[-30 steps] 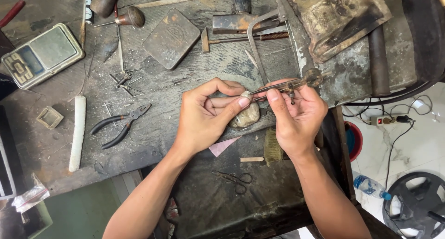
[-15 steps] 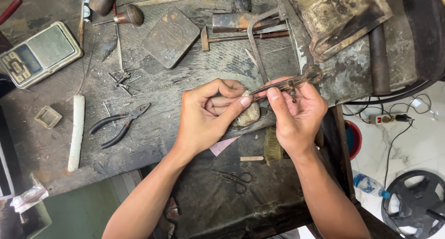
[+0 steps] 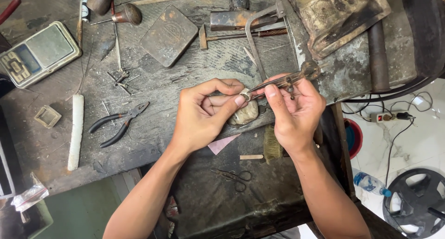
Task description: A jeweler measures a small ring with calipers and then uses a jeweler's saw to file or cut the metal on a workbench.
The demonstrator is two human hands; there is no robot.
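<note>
Head view, left hand (image 3: 201, 116) pinching a small ring (image 3: 245, 95) at thumb and forefinger, right hand (image 3: 296, 111) clasping a slim metal tool (image 3: 280, 81) touching it, black pliers (image 3: 118, 123) well left of the grip, scissors (image 3: 234, 176) below.

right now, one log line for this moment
left hand: pinches ring | right hand: holds metal tool to ring | pliers: on bench

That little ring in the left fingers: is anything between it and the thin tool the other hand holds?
Nothing visible. The left hand pinches the ring and the tip of the thin tool in the right hand already meets it, above the worn bench.
</note>
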